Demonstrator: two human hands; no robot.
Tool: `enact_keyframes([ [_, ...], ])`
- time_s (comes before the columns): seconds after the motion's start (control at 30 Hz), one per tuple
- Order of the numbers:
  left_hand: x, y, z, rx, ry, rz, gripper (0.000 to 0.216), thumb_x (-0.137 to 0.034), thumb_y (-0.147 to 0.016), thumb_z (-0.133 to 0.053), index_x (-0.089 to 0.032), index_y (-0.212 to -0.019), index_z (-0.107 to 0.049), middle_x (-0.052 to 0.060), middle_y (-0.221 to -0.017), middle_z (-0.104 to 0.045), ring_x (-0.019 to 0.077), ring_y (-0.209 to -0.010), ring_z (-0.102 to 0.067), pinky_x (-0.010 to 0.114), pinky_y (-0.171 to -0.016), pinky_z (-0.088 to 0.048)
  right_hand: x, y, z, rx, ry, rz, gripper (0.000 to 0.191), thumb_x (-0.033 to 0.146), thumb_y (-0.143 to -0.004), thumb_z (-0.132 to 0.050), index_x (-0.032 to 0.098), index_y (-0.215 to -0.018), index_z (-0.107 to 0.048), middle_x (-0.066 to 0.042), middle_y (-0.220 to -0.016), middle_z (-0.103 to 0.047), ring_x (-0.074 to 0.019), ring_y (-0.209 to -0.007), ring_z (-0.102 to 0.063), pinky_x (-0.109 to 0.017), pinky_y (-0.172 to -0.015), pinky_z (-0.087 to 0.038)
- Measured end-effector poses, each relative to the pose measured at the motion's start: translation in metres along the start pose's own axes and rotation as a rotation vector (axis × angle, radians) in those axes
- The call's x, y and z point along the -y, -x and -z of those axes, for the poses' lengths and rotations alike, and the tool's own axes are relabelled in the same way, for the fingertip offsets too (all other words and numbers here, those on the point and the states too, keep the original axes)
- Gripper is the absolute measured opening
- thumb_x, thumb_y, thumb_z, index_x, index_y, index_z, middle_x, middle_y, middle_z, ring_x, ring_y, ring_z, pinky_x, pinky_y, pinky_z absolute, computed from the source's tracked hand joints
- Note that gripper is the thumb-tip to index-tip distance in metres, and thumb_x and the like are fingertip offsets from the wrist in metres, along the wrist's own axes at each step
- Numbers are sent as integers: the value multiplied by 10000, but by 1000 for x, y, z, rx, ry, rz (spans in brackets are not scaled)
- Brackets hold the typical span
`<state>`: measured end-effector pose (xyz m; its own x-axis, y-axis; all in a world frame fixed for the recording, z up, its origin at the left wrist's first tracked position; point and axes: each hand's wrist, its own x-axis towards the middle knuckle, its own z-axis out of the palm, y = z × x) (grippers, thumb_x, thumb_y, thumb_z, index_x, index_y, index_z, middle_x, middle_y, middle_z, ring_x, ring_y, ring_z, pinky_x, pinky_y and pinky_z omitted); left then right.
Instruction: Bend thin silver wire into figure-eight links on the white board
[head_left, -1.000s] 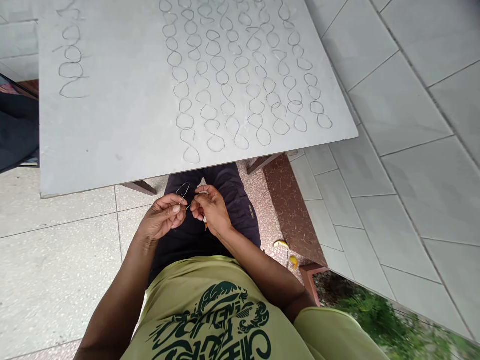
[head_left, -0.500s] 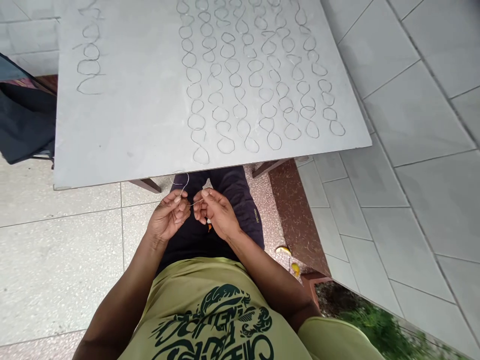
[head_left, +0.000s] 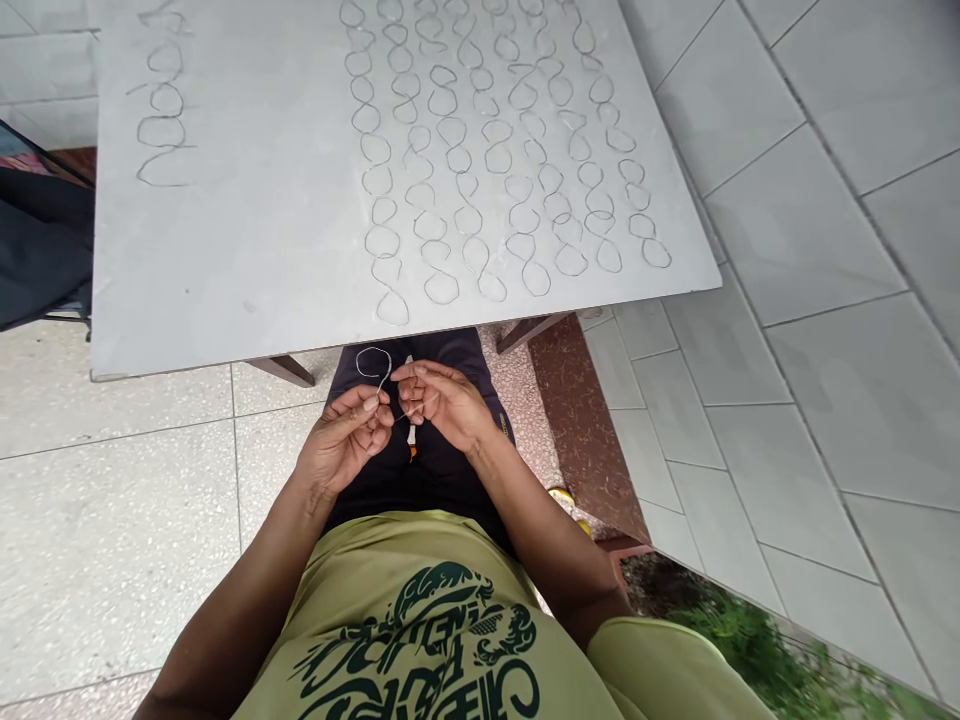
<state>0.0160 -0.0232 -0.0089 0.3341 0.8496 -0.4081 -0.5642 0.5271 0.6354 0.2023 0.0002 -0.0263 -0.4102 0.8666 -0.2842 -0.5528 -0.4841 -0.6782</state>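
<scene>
Over my lap, my left hand [head_left: 351,436] pinches a thin piece of wire [head_left: 373,349] between thumb and fingertips. The wire curves into an open loop above those fingertips, and its other end runs across to the right. My right hand [head_left: 448,405] is closed around that end, with its forefinger tip close to the base of the loop. Just beyond both hands is the edge of a white tabletop [head_left: 247,240]. On it lie several columns of wire figure-eights [head_left: 382,242], and a separate column of bent wire pieces [head_left: 166,130] on the left.
Dark table legs [head_left: 281,370] stand under the board's front edge. To the right is a tiled wall [head_left: 787,240] with a brown stone strip [head_left: 589,430] at its foot. A dark cloth [head_left: 41,245] hangs at the left. Green plants [head_left: 742,625] grow at the lower right.
The wire loop has turned and stands rounder above my left fingertips. My right hand has shifted up slightly, its forefinger stretching toward the loop. The view has moved a little.
</scene>
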Motion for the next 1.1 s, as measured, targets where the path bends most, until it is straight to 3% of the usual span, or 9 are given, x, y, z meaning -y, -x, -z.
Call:
enact_keyframes([
  [0.1, -3, 0, -2, -52, 31, -37, 134, -197, -825, -808, -152, -941, -757, 69, -862, -752, 70, -539, -558, 158, -444, -424, -13, 9, 6, 21, 1, -8, 240, 348, -843, -756, 174, -1008, -743, -19, -795, -672, -143, -655, -600, -238, -535, -453],
  [0.23, -7, -3, -4, -123, -13, -33, 133, -170, -785, -835, -136, -902, -781, 77, -987, -757, 58, -583, -559, 158, -452, -421, -26, 23, 2, 129, 69, -4, 341, 403, -847, -779, 204, -1114, -708, -31, -879, -697, -168, -714, -649, -258, -566, -478],
  [0.4, -3, -4, -8, -130, -111, 3, 176, -201, -762, -873, -110, -891, -795, 29, -709, -662, 83, -596, -574, 164, -474, -404, -30, 22, -5, 53, 241, 109, 302, 502, -928, -702, 208, -997, -699, -14, -799, -695, -145, -657, -626, -259, -577, -477],
  [0.5, -4, -3, -7, -115, -183, 33, 190, -234, -780, -871, -115, -905, -794, 24, -680, -640, 88, -598, -574, 167, -493, -406, -29, 19, -5, 55, 322, 89, 362, 550, -931, -677, 190, -893, -702, -5, -727, -680, -131, -601, -599, -260, -569, -473],
  [0.6, -12, -1, -6, -104, -251, 6, 274, -235, -770, -877, -136, -1013, -797, 65, -882, -710, 93, -652, -599, 185, -525, -444, -29, 19, -6, 18, 323, 79, 359, 536, -933, -674, 185, -862, -701, 4, -670, -671, -122, -544, -578, -249, -526, -449],
  [0.7, -23, 0, -7, -113, -290, -131, 368, -254, -784, -866, -173, -1133, -780, 107, -1154, -711, 125, -769, -646, 214, -573, -492, -32, 21, -12, -66, 280, 68, 323, 484, -921, -699, 186, -797, -686, 17, -596, -646, -107, -480, -537, -232, -474, -408],
  [0.77, -28, 0, -10, -135, -270, -212, 316, -286, -817, -843, -178, -1107, -783, 110, -1203, -699, 139, -804, -654, 226, -579, -503, -35, 23, -17, -101, 242, 59, 309, 453, -906, -717, 185, -758, -675, 25, -558, -626, -97, -446, -510, -224, -448, -388],
  [0.9, -28, -3, -12, -128, -190, -256, 164, -295, -850, -816, -167, -944, -773, 71, -1057, -710, 119, -733, -631, 222, -558, -489, -40, 25, -25, -103, 165, 38, 303, 432, -897, -728, 183, -738, -661, 35, -529, -608, -87, -417, -485, -211, -418, -359],
  [1.1, -20, -8, -9, -106, -153, -238, 190, -323, -850, -817, -159, -913, -743, 22, -782, -667, 107, -621, -590, 218, -535, -459, -41, 29, -30, -85, 93, -4, 325, 449, -892, -742, 184, -736, -636, 43, -528, -586, -84, -413, -473, -210, -401, -331],
])
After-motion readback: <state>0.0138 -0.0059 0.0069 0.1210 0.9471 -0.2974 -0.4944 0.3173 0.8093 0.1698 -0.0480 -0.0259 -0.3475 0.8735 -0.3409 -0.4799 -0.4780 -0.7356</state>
